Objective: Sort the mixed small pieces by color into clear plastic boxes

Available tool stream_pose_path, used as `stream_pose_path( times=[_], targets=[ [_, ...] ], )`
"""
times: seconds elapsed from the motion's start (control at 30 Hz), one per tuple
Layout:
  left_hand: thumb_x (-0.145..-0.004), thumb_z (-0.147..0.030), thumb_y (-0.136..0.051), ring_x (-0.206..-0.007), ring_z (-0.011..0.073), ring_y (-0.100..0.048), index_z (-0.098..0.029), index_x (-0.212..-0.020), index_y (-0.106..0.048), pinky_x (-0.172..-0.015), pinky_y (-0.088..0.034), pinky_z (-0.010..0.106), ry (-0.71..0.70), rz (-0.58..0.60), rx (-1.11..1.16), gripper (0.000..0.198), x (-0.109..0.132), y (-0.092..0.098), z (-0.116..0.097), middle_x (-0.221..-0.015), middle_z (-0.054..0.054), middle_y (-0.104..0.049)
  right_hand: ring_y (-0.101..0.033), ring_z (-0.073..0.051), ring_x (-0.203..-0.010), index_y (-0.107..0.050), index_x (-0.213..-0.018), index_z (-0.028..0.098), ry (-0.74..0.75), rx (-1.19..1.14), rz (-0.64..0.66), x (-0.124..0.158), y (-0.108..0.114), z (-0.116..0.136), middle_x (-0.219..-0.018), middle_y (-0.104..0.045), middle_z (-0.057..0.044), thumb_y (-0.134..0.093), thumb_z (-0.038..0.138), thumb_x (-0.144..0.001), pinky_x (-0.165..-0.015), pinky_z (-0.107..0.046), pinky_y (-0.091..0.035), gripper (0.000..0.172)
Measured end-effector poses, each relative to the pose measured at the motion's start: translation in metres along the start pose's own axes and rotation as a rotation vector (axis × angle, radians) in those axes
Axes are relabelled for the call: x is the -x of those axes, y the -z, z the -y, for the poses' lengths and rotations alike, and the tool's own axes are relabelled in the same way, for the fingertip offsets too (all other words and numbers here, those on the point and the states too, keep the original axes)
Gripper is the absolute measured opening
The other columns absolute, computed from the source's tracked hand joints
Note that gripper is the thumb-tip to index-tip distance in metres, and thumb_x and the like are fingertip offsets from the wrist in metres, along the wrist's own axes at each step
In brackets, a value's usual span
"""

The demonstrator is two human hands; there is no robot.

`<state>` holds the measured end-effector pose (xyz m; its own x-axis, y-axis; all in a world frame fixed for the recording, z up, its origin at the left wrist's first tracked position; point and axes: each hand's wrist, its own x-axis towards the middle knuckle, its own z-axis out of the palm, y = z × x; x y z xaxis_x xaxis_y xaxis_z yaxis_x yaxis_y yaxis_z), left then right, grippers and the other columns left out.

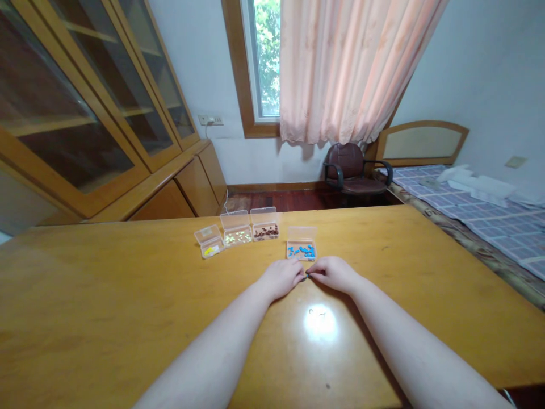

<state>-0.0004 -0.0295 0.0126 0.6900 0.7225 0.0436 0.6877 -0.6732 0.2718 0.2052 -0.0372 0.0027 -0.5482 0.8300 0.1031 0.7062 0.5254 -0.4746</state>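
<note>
My left hand [283, 278] and my right hand [334, 272] meet over the wooden table, fingertips almost touching. Both are closed in a pinch around a tiny dark and blue piece [307, 275], too small to make out fully. Just beyond them stands a clear plastic box [301, 257] with its lid up, holding several small blue pieces [307, 250] that look like beads. On the table nearer me, between my forearms, lie one or two tiny dark items [311, 312] beside a bright reflection.
Left of the blue box are three open clear boxes: one with reddish-brown pieces [266, 231], one with pale yellow-green pieces [237, 237], one with a yellow item [209, 250]. Beyond the wooden table [128, 295] stand a chair [351, 167], a bed [481, 199] and a glass-doored cabinet [140, 165].
</note>
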Motion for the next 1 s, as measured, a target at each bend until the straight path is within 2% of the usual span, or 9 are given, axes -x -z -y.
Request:
stream_pose_path(
  times=[0.23, 0.37, 0.6, 0.8, 0.9, 1.0],
  targets=[
    [-0.089, -0.033, -0.051, -0.082, 0.0193, -0.062, -0.021, -0.089, -0.059, -0.067, -0.046, 0.027, 0.011, 0.013, -0.032, 0.014, 0.0, 0.0, 0.002, -0.094, 0.004, -0.064, -0.067, -0.017, -0.084, -0.072, -0.1, 0.028, 0.025, 0.036, 0.009, 0.002, 0.0, 0.005, -0.094, -0.073, -0.002, -0.051, 0.029, -0.088, -0.074, -0.024, -0.046, 0.024],
    [-0.089, -0.03, -0.052, -0.083, 0.0182, -0.061, -0.021, -0.088, -0.059, -0.069, -0.045, 0.026, 0.013, 0.0, 0.028, 0.012, 0.0, -0.002, 0.006, -0.092, 0.003, -0.063, -0.066, -0.016, -0.08, -0.073, -0.097, 0.027, 0.042, 0.052, 0.021, 0.002, 0.001, 0.008, -0.091, -0.073, -0.002, -0.052, 0.03, -0.088, -0.072, -0.024, -0.045, 0.022],
    [-0.088, -0.025, -0.051, -0.08, 0.0163, -0.058, -0.02, -0.087, -0.059, -0.071, -0.044, 0.026, 0.061, -0.144, 0.195, 0.009, -0.003, -0.008, 0.012, -0.089, 0.002, -0.061, -0.065, -0.016, -0.076, -0.071, -0.088, 0.023, -0.006, 0.118, 0.015, -0.001, -0.004, 0.01, -0.085, -0.073, -0.003, -0.053, 0.027, -0.087, -0.069, -0.023, -0.043, 0.019],
    [-0.09, -0.024, -0.048, -0.085, 0.0164, -0.057, -0.019, -0.091, -0.06, -0.078, -0.046, 0.028, 0.309, -0.419, 0.253, 0.013, -0.01, -0.007, 0.02, -0.093, 0.003, -0.061, -0.065, -0.016, -0.075, -0.07, -0.085, 0.022, -0.039, 0.177, 0.019, -0.004, -0.005, 0.017, -0.083, -0.072, -0.003, -0.054, 0.024, -0.086, -0.066, -0.023, -0.042, 0.016],
    [-0.089, -0.025, -0.049, -0.087, 0.0177, -0.059, -0.019, -0.092, -0.062, -0.08, -0.046, 0.03, 0.375, -0.405, 0.213, 0.014, -0.012, -0.011, 0.026, -0.095, 0.004, -0.061, -0.064, -0.017, -0.075, -0.069, -0.084, 0.022, -0.042, 0.19, 0.02, -0.006, -0.006, 0.02, -0.083, -0.072, -0.004, -0.054, 0.024, -0.086, -0.066, -0.023, -0.041, 0.016],
    [-0.088, -0.024, -0.051, -0.091, 0.0177, -0.059, -0.02, -0.096, -0.063, -0.084, -0.047, 0.03, 0.363, -0.395, 0.233, 0.015, -0.013, -0.015, 0.03, -0.099, 0.005, -0.061, -0.064, -0.016, -0.075, -0.068, -0.084, 0.021, -0.038, 0.173, 0.008, -0.006, -0.008, 0.021, -0.082, -0.071, -0.004, -0.054, 0.023, -0.086, -0.066, -0.023, -0.041, 0.015]
  ],
)
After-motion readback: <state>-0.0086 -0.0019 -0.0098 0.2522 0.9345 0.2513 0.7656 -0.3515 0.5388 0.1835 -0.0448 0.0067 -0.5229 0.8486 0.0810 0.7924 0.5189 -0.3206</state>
